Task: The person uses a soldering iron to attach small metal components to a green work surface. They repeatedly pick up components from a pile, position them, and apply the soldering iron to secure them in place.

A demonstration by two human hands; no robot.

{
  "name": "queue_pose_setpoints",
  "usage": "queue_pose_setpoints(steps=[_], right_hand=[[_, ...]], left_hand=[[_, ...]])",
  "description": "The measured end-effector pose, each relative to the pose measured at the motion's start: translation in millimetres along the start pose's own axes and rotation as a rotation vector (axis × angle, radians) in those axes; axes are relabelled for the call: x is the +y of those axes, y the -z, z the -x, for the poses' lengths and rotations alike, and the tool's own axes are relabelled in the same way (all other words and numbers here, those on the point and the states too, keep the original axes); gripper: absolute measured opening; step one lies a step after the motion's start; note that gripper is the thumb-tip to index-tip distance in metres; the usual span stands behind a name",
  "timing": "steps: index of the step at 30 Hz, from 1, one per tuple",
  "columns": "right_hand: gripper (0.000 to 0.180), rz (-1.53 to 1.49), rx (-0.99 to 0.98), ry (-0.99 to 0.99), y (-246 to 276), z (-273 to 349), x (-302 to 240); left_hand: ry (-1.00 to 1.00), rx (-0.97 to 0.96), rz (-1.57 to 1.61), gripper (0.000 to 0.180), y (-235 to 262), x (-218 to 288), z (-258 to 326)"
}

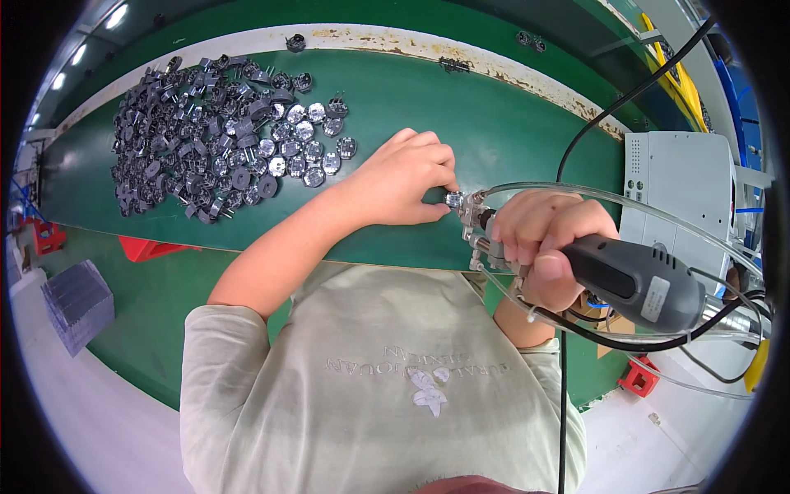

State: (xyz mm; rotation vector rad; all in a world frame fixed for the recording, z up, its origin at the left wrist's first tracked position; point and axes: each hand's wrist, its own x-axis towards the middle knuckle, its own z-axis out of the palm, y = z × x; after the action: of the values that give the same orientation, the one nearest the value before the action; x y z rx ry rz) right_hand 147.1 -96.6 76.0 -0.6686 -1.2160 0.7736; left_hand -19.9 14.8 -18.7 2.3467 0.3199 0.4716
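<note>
Left hand (409, 179) pinches a small part (453, 199). Right hand (550, 239) grips a grey tool (629, 278) at three o'clock — heaped parts (206, 140) at ten.

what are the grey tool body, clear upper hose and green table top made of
Grey tool body: probably plastic, satin, with vent slots. Clear upper hose: likely glossy plastic, transparent and smoothly bent. Green table top: smooth, dull sheen; rubber mat or laminate, hard to tell.

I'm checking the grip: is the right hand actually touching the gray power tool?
Touching. The head view shows the right hand wrapped around the front end of the gray power tool, with no gap between them.
</note>
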Motion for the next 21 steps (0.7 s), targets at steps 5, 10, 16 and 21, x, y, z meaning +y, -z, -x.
queue_pose_setpoints(steps=[5, 10, 16, 21], right_hand=[[0.025, 0.16, -0.134, 0.014, 0, -6, 1], [0.029, 0.229, -0.222, -0.081, -3, -8, -8], [0.042, -0.03, 0.045, 0.066, 8, -11, -33], [0.036, 0.084, 0.148, 0.013, -4, -8, -26]], left_hand=[[-0.016, -0.001, -0.021, 0.024, 0, 1, -1], [0.001, -0.006, -0.035, 0.019, 6, 9, -3], [0.105, -0.051, -0.206, 0.021, 56, 2, -16], [0.366, 0.253, -0.315, 0.027, 131, -96, -113]])
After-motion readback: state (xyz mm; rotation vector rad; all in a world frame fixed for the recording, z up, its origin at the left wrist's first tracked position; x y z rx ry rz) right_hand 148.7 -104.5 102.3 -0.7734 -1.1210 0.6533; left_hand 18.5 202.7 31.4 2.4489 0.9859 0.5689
